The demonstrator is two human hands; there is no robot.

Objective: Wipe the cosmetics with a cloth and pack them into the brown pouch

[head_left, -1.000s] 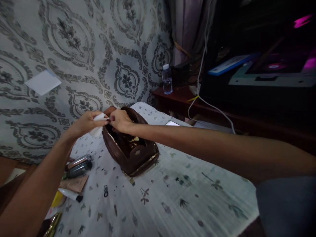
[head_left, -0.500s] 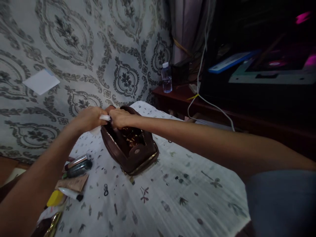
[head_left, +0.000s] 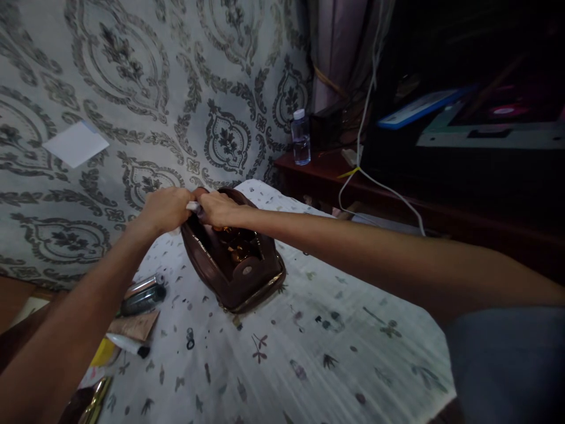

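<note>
A dark brown handbag (head_left: 212, 265) stands unzipped on a printed white cloth, with shiny amber-gold items (head_left: 241, 250) inside. My left hand (head_left: 168, 209) is closed at the bag's far left rim. From its fist sticks the end of a small white thing (head_left: 193, 206), perhaps soft wrapping; its kind is unclear. Over the bag's opening, my right hand (head_left: 220, 209) has its fingers curled close to that white end and to the far rim. Its fingertips are hidden, so I cannot make out what they grip.
Beside my left forearm lie a dark green tube (head_left: 143, 300), a beige tube (head_left: 136, 325), a white tube with a black cap (head_left: 128, 344) and a yellow item (head_left: 105, 352). A clear bottle (head_left: 301, 138) and a white cable (head_left: 388, 191) are at the red-brown desk (head_left: 286, 162).
My left hand has shifted slightly right and turned more knuckles-up over the white thing. My right hand stays at the bag's opening. The view has moved a little.
</note>
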